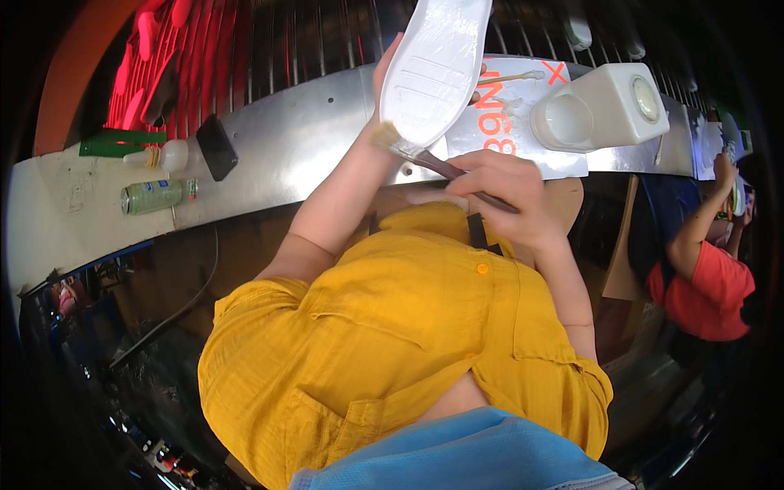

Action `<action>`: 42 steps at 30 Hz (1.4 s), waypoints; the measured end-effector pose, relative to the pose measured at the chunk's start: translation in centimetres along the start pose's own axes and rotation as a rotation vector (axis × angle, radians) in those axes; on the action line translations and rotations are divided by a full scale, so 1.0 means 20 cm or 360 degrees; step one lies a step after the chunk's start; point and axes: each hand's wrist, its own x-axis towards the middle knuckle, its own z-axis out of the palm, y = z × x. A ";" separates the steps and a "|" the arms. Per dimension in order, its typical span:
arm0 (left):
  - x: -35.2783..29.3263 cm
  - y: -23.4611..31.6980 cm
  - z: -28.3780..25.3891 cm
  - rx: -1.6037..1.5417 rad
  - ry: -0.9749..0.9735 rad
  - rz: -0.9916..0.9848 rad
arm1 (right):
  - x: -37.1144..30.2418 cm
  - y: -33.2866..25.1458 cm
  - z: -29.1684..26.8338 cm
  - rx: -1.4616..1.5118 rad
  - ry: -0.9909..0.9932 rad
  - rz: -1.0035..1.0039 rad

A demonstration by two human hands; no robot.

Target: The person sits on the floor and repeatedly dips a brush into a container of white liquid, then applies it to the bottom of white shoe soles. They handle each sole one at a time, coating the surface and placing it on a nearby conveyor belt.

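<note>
A white shoe sole (pixel 433 77) is held up over the metal bench edge, its inner face turned toward me. My left hand (pixel 387 72) grips it from behind; most of the palm is hidden, with fingertips showing at the sole's right edge. In my right hand (pixel 510 192) is a paintbrush (pixel 437 163), the fingers closed round its dark handle. Its pale bristles touch or lie very close to the sole's lower left rim. To the right stand a white cup (pixel 563 122) and a white plastic jug (pixel 625 106).
A white sheet with orange markings (pixel 531 162) lies under the cup, with a thin stick brush (pixel 510 79) on it. Farther left are a black phone (pixel 216 147), a green can (pixel 153 196) and a small white bottle (pixel 173 155). Behind runs a roller conveyor (pixel 282 49). A person in red (pixel 710 286) works at right.
</note>
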 end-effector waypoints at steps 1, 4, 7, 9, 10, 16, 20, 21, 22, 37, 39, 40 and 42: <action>-0.01 0.01 0.01 0.0267 0.0067 0.0057 | 0.00 0.00 -0.01 0.0156 0.0012 -0.0071; -0.01 0.04 0.03 0.0299 0.0188 0.0012 | 0.02 0.00 -0.02 -0.0093 0.0047 0.0012; -0.01 0.09 0.05 0.0289 0.0192 -0.0031 | 0.02 -0.02 -0.02 -0.0096 -0.0105 0.0055; -0.02 0.11 0.05 0.0363 0.0178 -0.0070 | 0.02 -0.04 -0.04 0.0016 -0.0189 0.0011; -0.01 0.12 0.04 0.0357 0.0191 -0.0092 | 0.03 -0.04 -0.05 0.0087 -0.0129 -0.0040; -0.02 0.14 0.00 0.0396 0.0254 -0.0189 | 0.07 -0.08 -0.11 -0.0363 -0.0442 -0.0053; -0.02 0.15 -0.02 0.0120 0.0216 -0.0277 | 0.08 -0.10 -0.14 -0.0405 -0.0339 -0.0171; -0.02 0.16 -0.02 0.0067 0.0257 -0.0297 | 0.08 -0.10 -0.14 -0.0526 -0.0290 -0.0184; -0.02 0.16 -0.02 -0.0009 0.0197 -0.0305 | 0.07 -0.10 -0.13 -0.0688 -0.0310 -0.0135; -0.06 0.12 0.05 0.0324 0.0298 -0.0173 | 0.05 -0.10 -0.01 0.0356 0.0023 0.0090; -0.06 0.11 0.05 0.0330 0.0240 -0.0145 | 0.05 -0.08 -0.03 0.0192 0.0009 0.0242; -0.07 0.10 0.05 0.0256 0.0260 -0.0163 | 0.06 -0.06 -0.04 0.0125 -0.0017 0.0355; -0.07 0.07 0.04 0.0021 0.0220 -0.0223 | 0.09 -0.01 -0.08 0.0171 0.0248 0.0354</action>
